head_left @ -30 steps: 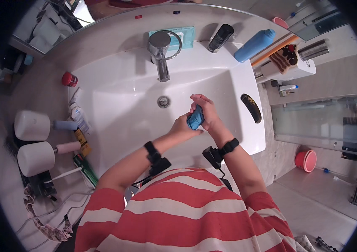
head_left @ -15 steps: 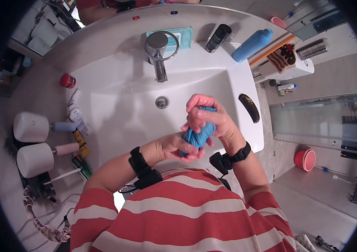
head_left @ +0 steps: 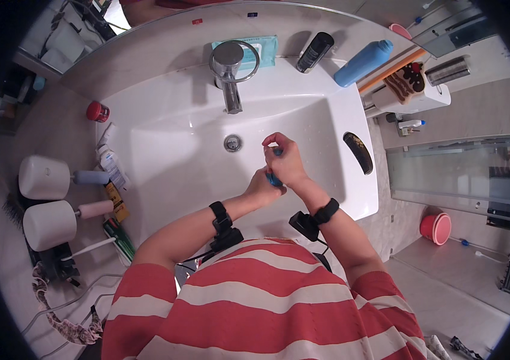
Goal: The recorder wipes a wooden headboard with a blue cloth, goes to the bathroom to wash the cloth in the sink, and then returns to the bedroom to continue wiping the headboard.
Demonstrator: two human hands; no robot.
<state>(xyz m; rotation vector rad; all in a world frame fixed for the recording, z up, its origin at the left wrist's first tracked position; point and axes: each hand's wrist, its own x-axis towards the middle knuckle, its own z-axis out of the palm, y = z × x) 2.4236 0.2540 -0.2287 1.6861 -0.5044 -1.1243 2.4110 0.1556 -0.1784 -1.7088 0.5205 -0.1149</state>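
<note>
Over the right half of the white sink [head_left: 171, 174], a blue cloth [head_left: 274, 179] is squeezed between my two hands. My left hand [head_left: 259, 189] is closed around its lower end, nearer my body. Just above it and touching it, my right hand [head_left: 288, 163] grips the upper part with curled fingers. Only small bits of blue show; the rest is hidden inside the hands. Beyond them are the drain [head_left: 232, 143] and the chrome faucet [head_left: 231, 90], both apart from the hands.
Behind the faucet lies a teal wipes pack [head_left: 264, 51], with a black can [head_left: 315, 53] and a blue bottle [head_left: 364, 63] to its right. A dark comb [head_left: 358, 153] rests on the right rim. Tubes [head_left: 113, 168] and a red jar [head_left: 97, 111] line the left.
Both hands have closed tightly round the cloth, which was showing as a thick bundle and is now mostly covered. The right hand has turned over so its back faces up.
</note>
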